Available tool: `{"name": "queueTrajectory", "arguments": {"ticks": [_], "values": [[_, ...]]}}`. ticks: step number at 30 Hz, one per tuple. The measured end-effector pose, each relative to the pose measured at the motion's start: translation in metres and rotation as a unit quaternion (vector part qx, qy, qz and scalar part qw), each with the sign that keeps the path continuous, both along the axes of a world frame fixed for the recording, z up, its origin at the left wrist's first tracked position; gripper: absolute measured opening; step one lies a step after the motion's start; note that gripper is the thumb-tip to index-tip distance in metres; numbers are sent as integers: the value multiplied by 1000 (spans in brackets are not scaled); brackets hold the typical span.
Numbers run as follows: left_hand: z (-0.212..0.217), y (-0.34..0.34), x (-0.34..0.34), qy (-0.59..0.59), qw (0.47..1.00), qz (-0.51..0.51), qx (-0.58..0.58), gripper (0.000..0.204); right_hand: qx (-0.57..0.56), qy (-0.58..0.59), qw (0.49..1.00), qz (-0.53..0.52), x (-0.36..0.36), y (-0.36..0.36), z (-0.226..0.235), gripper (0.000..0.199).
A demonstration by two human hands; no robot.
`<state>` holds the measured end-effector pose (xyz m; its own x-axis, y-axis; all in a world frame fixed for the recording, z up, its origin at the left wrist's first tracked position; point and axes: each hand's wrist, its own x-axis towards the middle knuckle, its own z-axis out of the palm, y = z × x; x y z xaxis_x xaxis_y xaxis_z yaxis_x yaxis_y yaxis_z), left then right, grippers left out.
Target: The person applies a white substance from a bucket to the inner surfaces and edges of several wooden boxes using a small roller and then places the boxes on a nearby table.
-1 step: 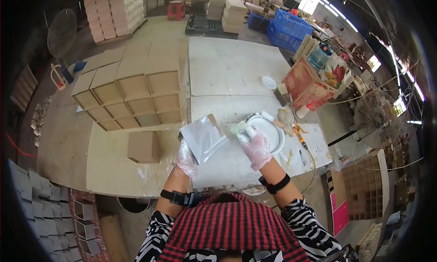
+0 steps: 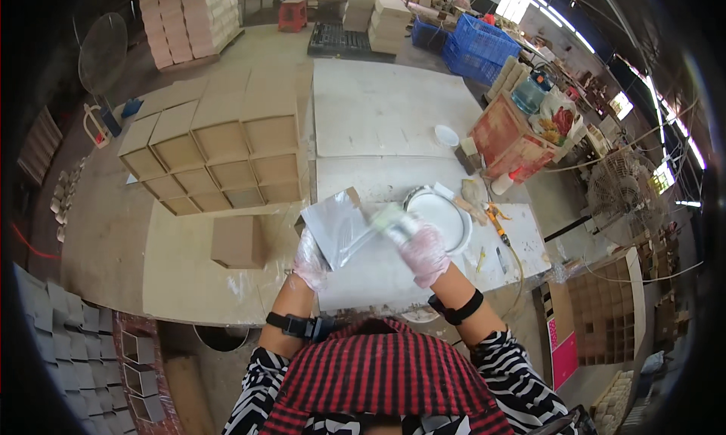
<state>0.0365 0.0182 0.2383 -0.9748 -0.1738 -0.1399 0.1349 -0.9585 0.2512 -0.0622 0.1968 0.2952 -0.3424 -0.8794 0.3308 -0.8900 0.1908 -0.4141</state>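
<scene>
Left hand (image 2: 310,265): gloved, gripping the glossy-faced box (image 2: 342,229) over the table's (image 2: 359,290) near edge; tilted, presumably to present that face.
Right hand (image 2: 422,252): gloved, grasping a pale pad (image 2: 387,221) beside the box (motion-blurred).
White tub (image 2: 467,232): toward the near right corner, probably for short reach.
</scene>
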Motion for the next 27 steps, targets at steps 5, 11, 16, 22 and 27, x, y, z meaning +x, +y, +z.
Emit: {"name": "queueTrajectory", "arguments": {"ticks": [5, 11, 16, 22, 27], "values": [[11, 13, -2, 45, 993, -92, -57, 38, -50, -229, 969, 75, -12, -21, -24, 35], [7, 20, 14, 29, 994, -107, 12, 43, 22, 249, 968, 23, -18, -27, 66, 24], [35, 3, 27, 104, 984, -144, 9, 43, 226, 139, 959, 103, 29, -5, 60, 46], [5, 11, 34, 13, 990, -129, 59, 40, 107, 4, 989, -104, -19, -27, 57, 43], [18, 6, 19, 18, 993, -111, -29, 42, 152, 266, 927, 215, 17, -9, 63, 48]]}}
